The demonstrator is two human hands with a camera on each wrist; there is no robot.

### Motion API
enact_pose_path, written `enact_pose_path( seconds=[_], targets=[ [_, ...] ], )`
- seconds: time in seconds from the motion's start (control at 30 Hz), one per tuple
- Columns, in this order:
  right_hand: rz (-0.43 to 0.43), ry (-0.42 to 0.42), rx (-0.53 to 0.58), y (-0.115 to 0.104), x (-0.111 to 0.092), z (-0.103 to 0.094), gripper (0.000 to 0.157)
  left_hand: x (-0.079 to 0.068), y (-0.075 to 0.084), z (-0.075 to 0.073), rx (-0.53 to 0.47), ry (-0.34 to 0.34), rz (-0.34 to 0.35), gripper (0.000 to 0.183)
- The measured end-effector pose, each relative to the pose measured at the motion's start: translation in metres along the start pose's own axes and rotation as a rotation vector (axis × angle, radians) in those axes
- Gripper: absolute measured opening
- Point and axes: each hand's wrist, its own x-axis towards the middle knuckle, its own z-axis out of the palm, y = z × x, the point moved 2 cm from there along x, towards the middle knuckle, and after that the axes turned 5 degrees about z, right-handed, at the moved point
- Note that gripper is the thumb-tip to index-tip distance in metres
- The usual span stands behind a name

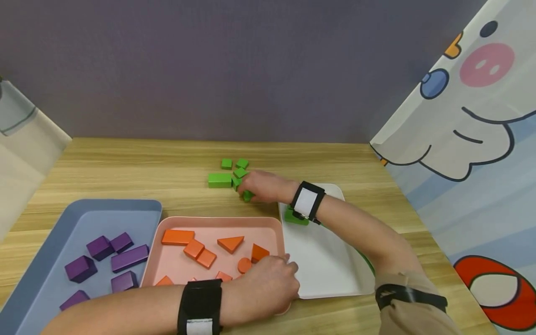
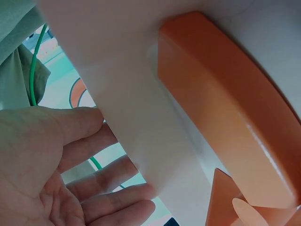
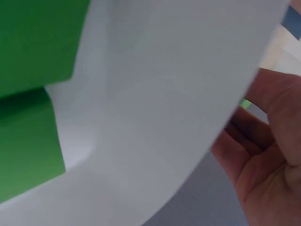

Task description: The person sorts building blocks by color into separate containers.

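Observation:
My right hand [image 1: 264,187] reaches into a cluster of small green blocks [image 1: 240,172] on the table. Its thumb and curled fingers are around a green block [image 1: 247,196]; in the right wrist view the tray wall partly hides the fingertips, with a sliver of green between them. My left hand [image 1: 268,284] hovers over the right edge of the pink tray [image 1: 217,220], fingers loosely bent and nothing held. Orange blocks [image 1: 178,237] of several shapes lie in that tray. Under my right wrist, a green block [image 1: 296,216] lies in the white tray [image 1: 324,260].
On the left stands a blue tray [image 1: 119,204] with several purple blocks [image 1: 130,258]. A longer green block [image 1: 219,180] lies left of my right hand. A grey panel [image 1: 209,70] rises behind the wooden table [image 1: 138,172], and a cartoon-printed sheet [image 1: 469,139] borders the right.

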Motion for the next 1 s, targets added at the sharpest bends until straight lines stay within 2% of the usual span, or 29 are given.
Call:
enact_pose_path(
  seconds=[0.2,0.47,0.7,1.0],
  targets=[
    [0.014,0.063,0.07,0.001,-0.019,-0.014,0.02,0.0,0.0,-0.001,0.006,0.013,-0.008,0.014],
    [0.067,0.12,0.121,0.012,-0.063,-0.031,0.027,0.001,0.001,-0.002,0.004,-0.016,-0.016,0.012],
    [0.196,0.125,0.144,0.031,-0.107,-0.026,0.028,0.001,0.003,-0.002,0.021,0.003,-0.02,0.011],
    [0.33,0.139,0.213,0.051,-0.149,-0.005,0.026,-0.001,0.003,-0.002,0.025,0.033,-0.024,0.01]
  ],
)
